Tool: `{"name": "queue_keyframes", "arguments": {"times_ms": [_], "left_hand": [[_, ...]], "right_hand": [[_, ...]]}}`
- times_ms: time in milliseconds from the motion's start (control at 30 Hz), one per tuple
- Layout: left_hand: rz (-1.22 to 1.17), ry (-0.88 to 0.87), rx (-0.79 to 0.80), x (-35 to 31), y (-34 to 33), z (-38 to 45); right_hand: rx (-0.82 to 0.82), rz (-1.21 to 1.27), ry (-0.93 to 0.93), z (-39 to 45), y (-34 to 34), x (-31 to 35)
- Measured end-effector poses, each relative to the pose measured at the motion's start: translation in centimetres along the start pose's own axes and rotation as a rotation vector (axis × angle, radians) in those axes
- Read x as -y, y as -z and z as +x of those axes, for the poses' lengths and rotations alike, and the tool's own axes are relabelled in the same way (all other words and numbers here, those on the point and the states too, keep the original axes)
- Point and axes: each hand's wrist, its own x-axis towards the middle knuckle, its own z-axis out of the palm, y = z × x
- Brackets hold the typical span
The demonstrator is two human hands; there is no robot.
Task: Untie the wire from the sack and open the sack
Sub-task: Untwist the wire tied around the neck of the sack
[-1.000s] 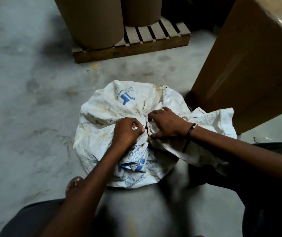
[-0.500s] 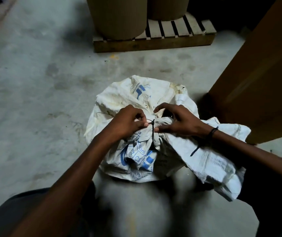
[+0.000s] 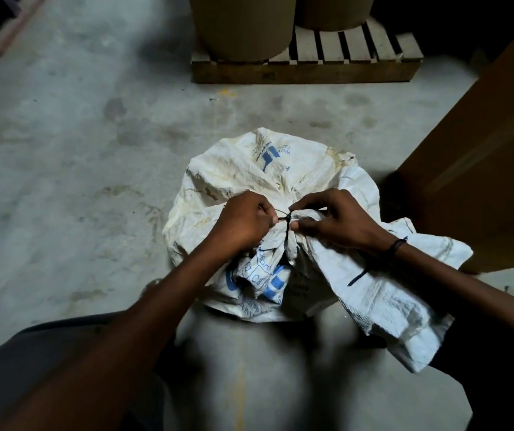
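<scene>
Hands met at the gathered neck of a white woven sack (image 3: 237,169) that sat on the concrete floor (image 3: 62,150), with a wooden pallet (image 3: 305,70) at twelve o'clock and a large cardboard box (image 3: 473,157) at three o'clock. The left hand (image 3: 243,225) had its fingers curled, pinching a thin end of the dark wire (image 3: 285,227), which ran around the bunched neck at the sack's centre. The right hand (image 3: 339,222) pinched the cloth and tie just beside it, thumb and forefinger closed, other fingers arched over the folds. The tie was not yet off and the mouth not yet open.

Doing this step well probably meant holding the neck steady with the right hand while the left unwound the twisted end turn by turn, rather than tugging, which could tighten the wire or tear the weave.

Compared with a second before, the hands sat slightly farther apart, and the left hand's strand looked drawn out a little more toward nine o'clock.
</scene>
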Motion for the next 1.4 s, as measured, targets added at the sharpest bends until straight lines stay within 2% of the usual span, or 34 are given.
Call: {"name": "queue_keyframes", "arguments": {"times_ms": [200, 367, 567, 667, 767, 833, 967, 1033, 1167, 1267, 1400], "left_hand": [[-0.154, 0.047, -0.029, 1.2, -0.6, 0.2], [-0.159, -0.076, -0.132, 1.0, -0.8, -0.2], [-0.132, -0.051, 0.110, 1.4, 1.9, 0.9], [-0.145, -0.030, 0.012, 0.9, 1.2, 0.4], [-0.289, 0.028, -0.081, 0.8, -0.1, -0.2], [-0.330, 0.032, -0.076, 1.0, 0.1, -0.1], [-0.252, -0.010, 0.044, 1.1, 1.8, 0.5], [-0.245, -0.009, 0.016, 0.9, 1.5, 0.3], [-0.289, 0.017, -0.143, 0.4, -0.3, -0.4], [-0.325, 0.049, -0.137, 0.0, 0.2, -0.1], [-0.256, 0.033, -0.096, -0.4, 1.4, 0.4]], "right_hand": [[-0.030, 0.029, 0.004, 0.0, -0.1, 0.4], [-0.034, 0.056, 0.029, 0.4, 0.6, 0.8], [-0.046, 0.068, 0.003, 0.5, 0.5, 1.1], [-0.058, 0.113, -0.021, 0.5, 0.4, 1.3], [-0.072, 0.122, -0.029, 0.4, 0.4, 1.4], [-0.080, 0.127, -0.030, 0.3, 0.5, 1.3], [-0.097, 0.142, -0.034, 0.4, 0.7, 1.4], [-0.093, 0.142, -0.045, 0.4, 0.5, 1.5], [-0.101, 0.128, -0.050, 0.3, 0.1, 1.6], [-0.105, 0.143, -0.051, 0.4, 0.4, 1.7], [-0.098, 0.173, -0.057, 0.5, 0.3, 1.6]]}}
